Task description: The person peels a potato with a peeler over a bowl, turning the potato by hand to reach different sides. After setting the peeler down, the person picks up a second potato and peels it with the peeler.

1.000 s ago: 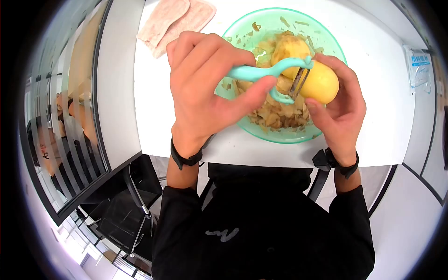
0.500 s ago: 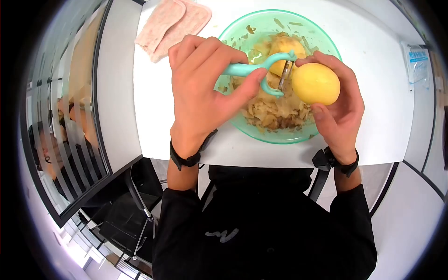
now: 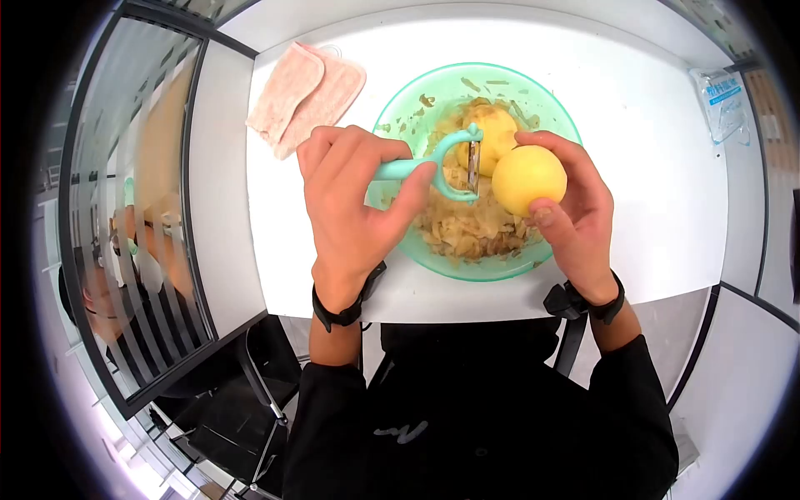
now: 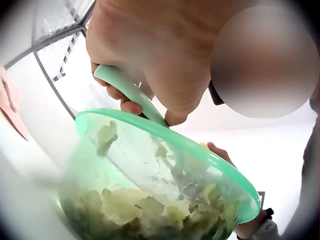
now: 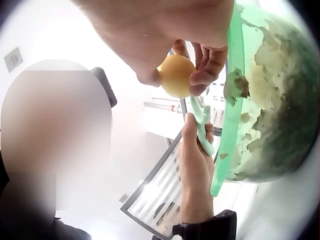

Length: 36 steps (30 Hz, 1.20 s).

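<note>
My left hand point(image 3: 350, 204) grips the handle of a turquoise Y-shaped peeler point(image 3: 397, 170), its thumb along the near side. The metal blade faces right, a small gap away from a peeled yellow potato point(image 3: 530, 180). My right hand point(image 3: 583, 225) pinches that potato between thumb and fingers; in the right wrist view the potato point(image 5: 177, 76) looks smooth and round. Both hands are over a translucent green bowl point(image 3: 537, 98). A heap of peelings point(image 3: 471, 237) fills its bottom, and another yellow potato point(image 3: 497, 133) rests on them, partly hidden by the peeler.
A folded pink cloth point(image 3: 321, 100) lies on the white table point(image 3: 650, 200), left of the bowl. A clear plastic packet with blue print point(image 3: 723, 108) is at the right, by the partition. Scraps of peel stick to the bowl's inner wall.
The peeler has come away leftward from the potato, where its blade overlapped it a second ago. In my right hand the potato has turned. The head view has shifted, showing more of the table's back.
</note>
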Each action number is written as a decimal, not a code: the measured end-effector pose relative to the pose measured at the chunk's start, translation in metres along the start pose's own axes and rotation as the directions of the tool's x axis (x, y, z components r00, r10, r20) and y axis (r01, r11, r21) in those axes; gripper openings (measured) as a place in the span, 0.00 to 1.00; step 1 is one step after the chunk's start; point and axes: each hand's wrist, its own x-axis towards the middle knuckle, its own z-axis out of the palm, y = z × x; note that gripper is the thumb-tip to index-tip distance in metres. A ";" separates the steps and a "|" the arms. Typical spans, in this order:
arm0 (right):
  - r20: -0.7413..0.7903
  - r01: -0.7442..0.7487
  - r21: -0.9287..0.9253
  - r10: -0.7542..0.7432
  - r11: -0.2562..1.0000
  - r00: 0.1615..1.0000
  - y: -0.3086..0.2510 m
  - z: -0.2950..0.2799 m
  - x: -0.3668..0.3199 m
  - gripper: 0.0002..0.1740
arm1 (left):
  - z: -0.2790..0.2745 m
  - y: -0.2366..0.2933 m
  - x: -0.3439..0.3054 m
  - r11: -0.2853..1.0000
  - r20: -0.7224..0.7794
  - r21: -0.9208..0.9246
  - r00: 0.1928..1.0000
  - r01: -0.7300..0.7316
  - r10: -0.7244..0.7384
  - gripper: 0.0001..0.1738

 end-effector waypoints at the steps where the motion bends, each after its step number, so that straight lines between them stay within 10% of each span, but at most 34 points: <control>1: -0.006 -0.006 0.017 0.006 1.000 1.000 0.000 0.001 -0.001 0.31 | 0.000 0.001 -0.001 1.000 0.006 -0.007 1.000 0.009 -0.009 0.13; 36: -0.021 -0.040 -0.060 0.039 0.997 0.999 0.002 0.008 -0.001 0.33 | 0.000 -0.001 -0.004 0.995 -0.037 -0.095 0.999 -0.013 0.009 0.08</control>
